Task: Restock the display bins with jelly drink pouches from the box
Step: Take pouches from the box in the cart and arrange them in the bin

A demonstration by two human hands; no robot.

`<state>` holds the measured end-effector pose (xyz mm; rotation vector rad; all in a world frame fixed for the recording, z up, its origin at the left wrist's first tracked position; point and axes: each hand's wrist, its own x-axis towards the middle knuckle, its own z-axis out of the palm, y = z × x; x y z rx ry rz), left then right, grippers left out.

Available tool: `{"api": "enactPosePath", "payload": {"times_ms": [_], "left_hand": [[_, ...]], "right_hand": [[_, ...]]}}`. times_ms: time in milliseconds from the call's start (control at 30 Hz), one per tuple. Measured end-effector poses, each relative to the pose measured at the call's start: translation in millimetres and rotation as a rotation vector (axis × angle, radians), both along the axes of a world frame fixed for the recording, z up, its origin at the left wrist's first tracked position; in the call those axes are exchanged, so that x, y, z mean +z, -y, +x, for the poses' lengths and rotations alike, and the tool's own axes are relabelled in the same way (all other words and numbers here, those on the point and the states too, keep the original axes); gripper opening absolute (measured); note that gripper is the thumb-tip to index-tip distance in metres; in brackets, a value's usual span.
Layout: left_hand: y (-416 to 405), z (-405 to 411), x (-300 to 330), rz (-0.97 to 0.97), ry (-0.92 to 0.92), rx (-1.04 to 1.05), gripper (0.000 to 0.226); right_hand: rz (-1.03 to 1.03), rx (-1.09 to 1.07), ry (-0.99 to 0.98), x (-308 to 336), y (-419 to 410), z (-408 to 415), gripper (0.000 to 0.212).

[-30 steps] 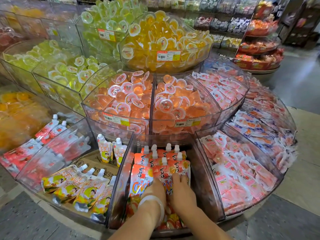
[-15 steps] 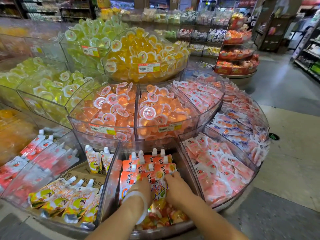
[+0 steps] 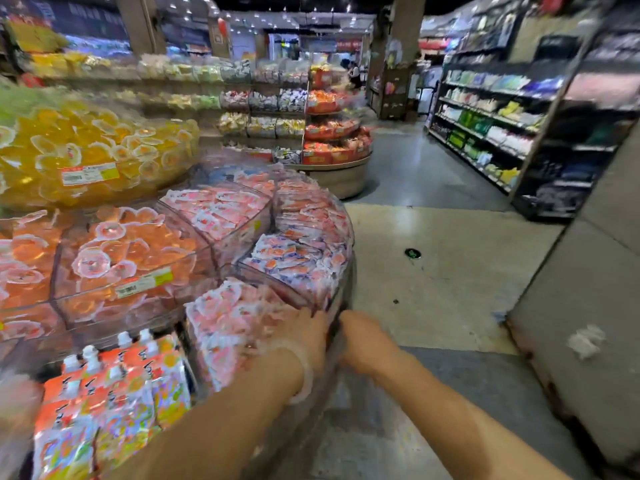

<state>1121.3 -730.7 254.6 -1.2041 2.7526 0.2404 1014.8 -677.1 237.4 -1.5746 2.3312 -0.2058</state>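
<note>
The frame is motion-blurred. Both forearms reach forward to the outer edge of the round display stand (image 3: 346, 271), which serves as the landmark here. The left hand (image 3: 306, 336), with a pale band (image 3: 304, 372) at the wrist, lies over the near-right rim of the stand, above the bin of pink packets (image 3: 235, 323); its fingers are too blurred to show whether they are straight, curled or holding anything. The right hand (image 3: 360, 337) sits just outside the rim, beside the left hand; its fingers appear bent toward the rim, but no grip can be confirmed. The jelly drink pouches (image 3: 114, 393) fill the clear bin at the near-left of the stand, left of the left forearm. They lean against one another in rows, long axis running from the near edge toward the stand's centre, white caps (image 3: 90, 353) at the far, upper end and printed orange fronts facing up. Inward from the pouches, one tier up, a bin holds orange jelly cups (image 3: 114, 251) with a price label (image 3: 143, 282) on its front wall. Right of it are bins of pink and white packets (image 3: 221, 209) and blue and white packets (image 3: 294, 258). On the top tier is a bin of yellow jelly cups (image 3: 86, 147). Beyond the stand are a second round stand of red packs (image 3: 334, 140), an aisle floor (image 3: 433, 254) and a shelf unit (image 3: 485, 126).
</note>
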Motion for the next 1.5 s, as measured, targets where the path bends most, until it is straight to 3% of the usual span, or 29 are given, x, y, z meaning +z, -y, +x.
{"api": "enactPosePath", "payload": {"times_ms": [167,300,367,533,700,933,1200,1500], "left_hand": [[-78,-116,-20,-0.004,0.087,-0.218,0.048],[-133,-206,-29,0.062,0.124,-0.401,0.061],[-163,-248,-36,0.058,0.138,-0.506,0.054],[-237,-345,-51,0.081,0.182,-0.735,0.054],[-305,-451,-47,0.090,0.121,-0.953,0.049],[-381,-597,-20,0.172,0.025,-1.156,0.054],[-454,-695,-52,0.175,0.120,-1.319,0.048],[-548,-850,-84,0.211,0.126,-1.337,0.070]], "right_hand": [[0.062,-0.229,-0.048,-12,-111,-106,0.051],[0.153,-0.493,-0.025,-28,-200,-177,0.057],[0.161,-0.606,-0.020,-34,-242,-206,0.060],[0.183,-0.865,0.031,-51,-331,-267,0.056],[0.146,-1.110,0.051,-47,-403,-338,0.041],[0.084,-1.401,0.024,-19,-479,-450,0.053],[0.133,-1.583,0.136,-52,-543,-516,0.052],[0.070,-1.599,0.149,-74,-639,-665,0.057]]}}
